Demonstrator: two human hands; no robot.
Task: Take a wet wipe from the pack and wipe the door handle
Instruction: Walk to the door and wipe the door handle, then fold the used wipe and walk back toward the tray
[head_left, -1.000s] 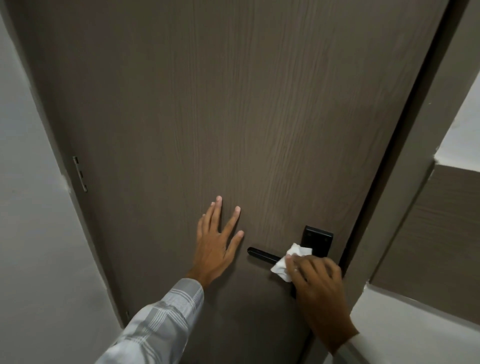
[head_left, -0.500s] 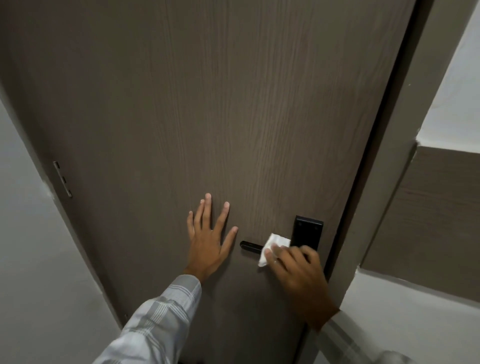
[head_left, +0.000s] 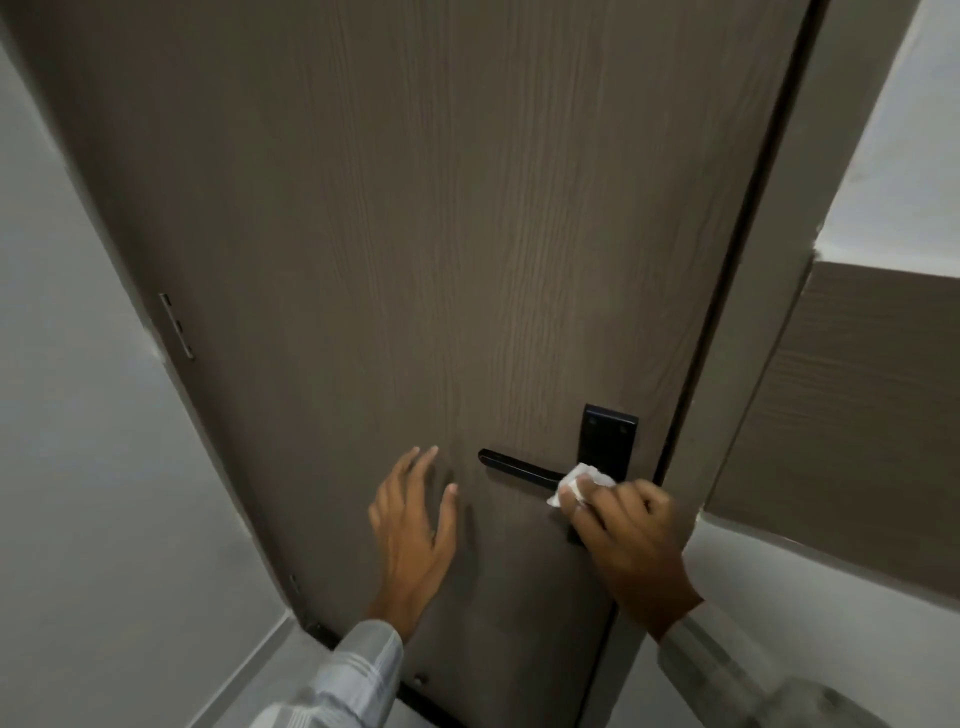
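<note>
A black lever door handle (head_left: 519, 467) sticks out to the left from its black backplate (head_left: 609, 436) on a brown wood-grain door (head_left: 441, 234). My right hand (head_left: 631, 545) is closed on a crumpled white wet wipe (head_left: 574, 483) and presses it against the handle where the lever meets the plate. My left hand (head_left: 415, 530) is open with fingers spread, close to the door just left of the lever's tip. The wipe pack is not in view.
The door frame (head_left: 769, 260) runs along the right, with a white wall and a brown panel (head_left: 857, 405) beyond it. A white wall (head_left: 67, 415) stands at the left beside the hinge (head_left: 176, 325). Grey floor shows at the bottom.
My right hand has slid the wipe to the right along the lever toward the backplate, baring more of the lever. My left hand has lifted its palm off the door.
</note>
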